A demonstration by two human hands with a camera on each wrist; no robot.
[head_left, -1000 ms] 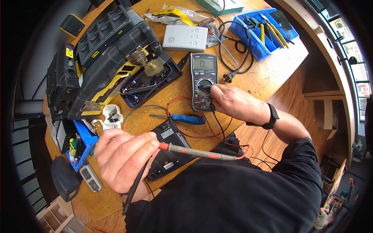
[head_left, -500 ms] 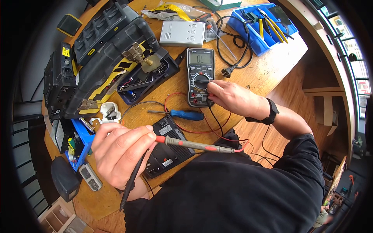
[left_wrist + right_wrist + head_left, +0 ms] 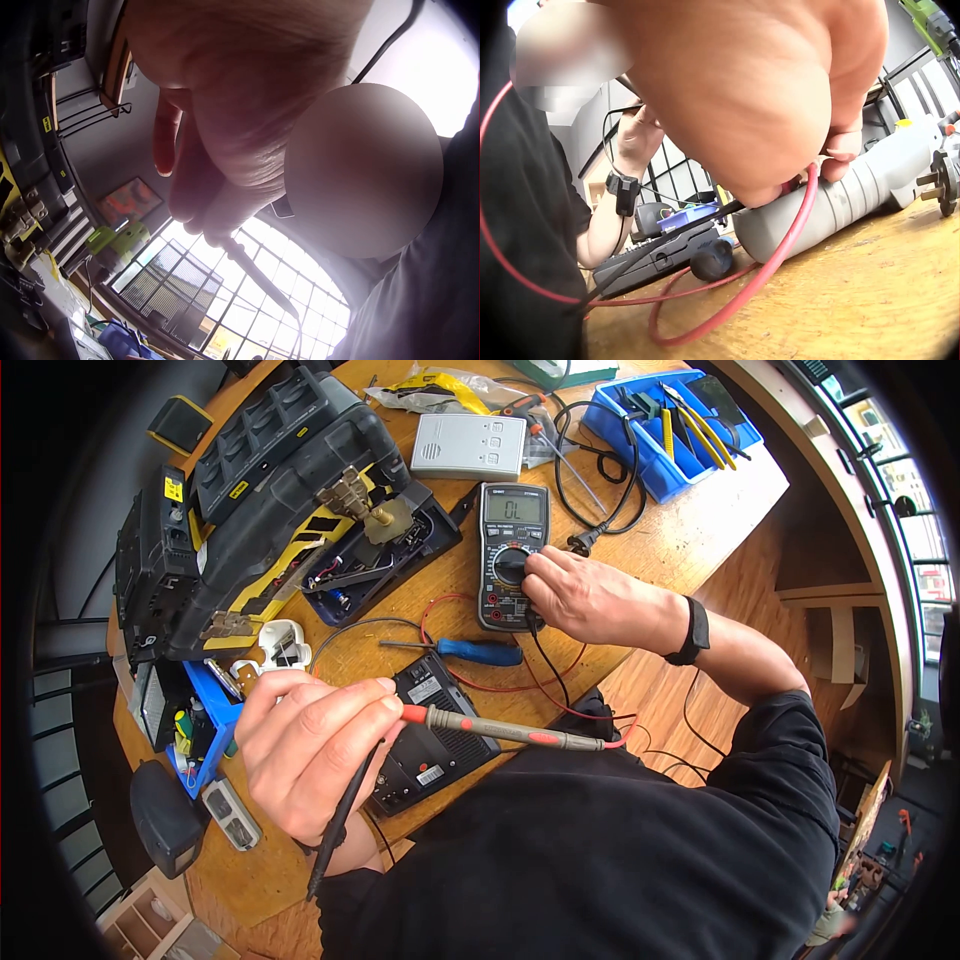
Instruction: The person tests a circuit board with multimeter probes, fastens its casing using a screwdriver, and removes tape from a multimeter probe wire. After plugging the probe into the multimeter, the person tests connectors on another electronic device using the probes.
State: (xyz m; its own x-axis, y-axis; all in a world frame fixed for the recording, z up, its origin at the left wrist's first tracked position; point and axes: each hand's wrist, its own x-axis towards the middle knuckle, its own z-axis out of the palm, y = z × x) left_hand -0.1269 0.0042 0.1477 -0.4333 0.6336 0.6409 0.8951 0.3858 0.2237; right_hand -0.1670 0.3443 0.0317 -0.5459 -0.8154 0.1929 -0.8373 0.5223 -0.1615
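The scuffed wooden surface (image 3: 690,550) bears a bulky black plastic case (image 3: 290,525) with yellow labels (image 3: 238,490). The left hand (image 3: 315,750) pinches a grey-and-red probe (image 3: 490,727) and holds a slim black probe (image 3: 343,820). The right hand (image 3: 590,600) pinches the round dial (image 3: 508,567) of a face-up, dark multimeter (image 3: 511,540), its grey screen (image 3: 514,510) reading "OL".
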